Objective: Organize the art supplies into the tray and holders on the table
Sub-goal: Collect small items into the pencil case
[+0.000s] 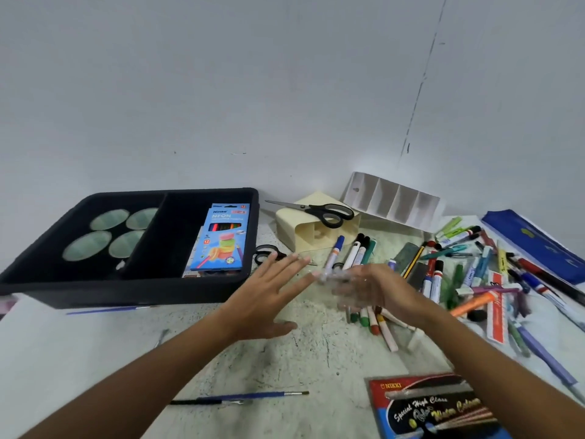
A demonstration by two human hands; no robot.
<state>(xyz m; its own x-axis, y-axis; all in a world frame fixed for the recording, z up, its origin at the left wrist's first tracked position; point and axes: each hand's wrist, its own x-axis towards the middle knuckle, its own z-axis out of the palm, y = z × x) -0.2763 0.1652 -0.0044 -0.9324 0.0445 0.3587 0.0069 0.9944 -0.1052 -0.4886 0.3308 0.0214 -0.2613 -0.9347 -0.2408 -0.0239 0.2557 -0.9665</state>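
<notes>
The black tray (95, 280) sits at the table's left, a box of neon pencils (218, 239) already in its right compartment. Centre: the left hand (269, 296) hovers flat, its grip released; the blurred right hand (373, 289) grasps a bundle of markers (348, 251). Judged step: gathering markers; next, the cream holder (304, 229), lying on its side under scissors (319, 210), needs righting.

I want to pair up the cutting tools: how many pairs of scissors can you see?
2. One pair of black-handled scissors lies on top of the cream holder. A second pair lies on the table beside the black tray, partly hidden by the left hand. More may be hidden in the pen pile.
</notes>
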